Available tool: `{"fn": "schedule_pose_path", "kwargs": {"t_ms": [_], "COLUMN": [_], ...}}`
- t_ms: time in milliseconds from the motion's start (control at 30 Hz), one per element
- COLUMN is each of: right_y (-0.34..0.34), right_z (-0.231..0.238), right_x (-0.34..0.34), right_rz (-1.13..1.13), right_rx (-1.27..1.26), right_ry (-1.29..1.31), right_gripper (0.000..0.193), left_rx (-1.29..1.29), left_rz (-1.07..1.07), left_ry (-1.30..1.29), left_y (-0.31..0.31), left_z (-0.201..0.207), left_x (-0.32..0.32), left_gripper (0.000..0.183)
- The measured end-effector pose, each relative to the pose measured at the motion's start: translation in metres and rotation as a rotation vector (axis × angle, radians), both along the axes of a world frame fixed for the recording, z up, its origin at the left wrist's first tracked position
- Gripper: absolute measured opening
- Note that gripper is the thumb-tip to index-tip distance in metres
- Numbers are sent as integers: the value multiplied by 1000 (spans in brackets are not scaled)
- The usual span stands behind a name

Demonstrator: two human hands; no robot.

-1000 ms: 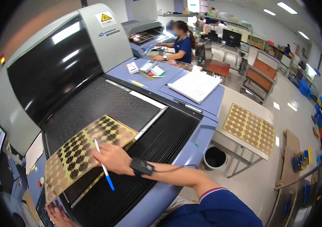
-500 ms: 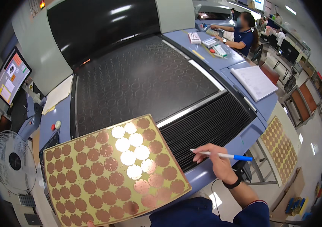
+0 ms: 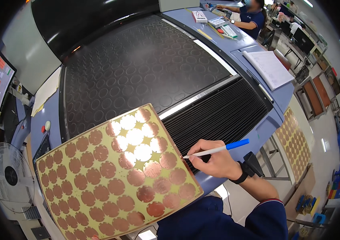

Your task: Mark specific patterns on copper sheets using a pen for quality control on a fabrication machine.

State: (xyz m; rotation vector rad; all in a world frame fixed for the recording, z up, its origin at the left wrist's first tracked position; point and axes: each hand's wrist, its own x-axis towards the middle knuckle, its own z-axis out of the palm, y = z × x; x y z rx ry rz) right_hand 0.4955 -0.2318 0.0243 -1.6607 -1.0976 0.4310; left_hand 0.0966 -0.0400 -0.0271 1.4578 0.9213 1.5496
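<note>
A large yellow-green circuit board panel (image 3: 112,158) with rows of round copper pads is held up at a tilt in front of me. Light glares off the pads in its upper part. Of my left hand (image 3: 95,237) only a bit of finger shows, at the panel's lower edge; the rest is hidden. My right hand (image 3: 215,160) is closed round a white pen (image 3: 212,151) with a blue cap on its back end. The pen's tip is right at the panel's right edge; I cannot tell whether it touches.
Behind the panel lies a machine's black bed (image 3: 138,68), with a ribbed strip (image 3: 218,120) at its near side. A notebook (image 3: 268,68) and small boxes (image 3: 199,17) lie on the right ledge. Another panel (image 3: 294,144) stands at right, a fan (image 3: 11,176) at left. A co-worker (image 3: 251,18) sits beyond.
My right hand has moved left and turned, bringing the pen's tip to the panel's edge. The panel sits slightly further left and higher in view, and the glare on it has shifted.
</note>
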Motion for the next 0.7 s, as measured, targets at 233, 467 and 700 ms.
{"fn": "schedule_pose_path", "kwargs": {"t_ms": [233,467,700], "right_y": [2,1,-2], "right_z": [-2,-4,-5], "right_x": [-1,-1,-1], "right_rz": [1,15,31], "right_rx": [43,44,24], "right_ry": [-44,-20,7], "right_gripper": [6,6,5], "left_rx": [6,2,5], "left_rz": [-11,-28,-36], "left_ry": [2,2,-5], "left_y": [-1,-2,-4], "left_z": [-3,-5,-7], "left_x": [-1,-1,-3], "left_gripper": [35,38,41]}}
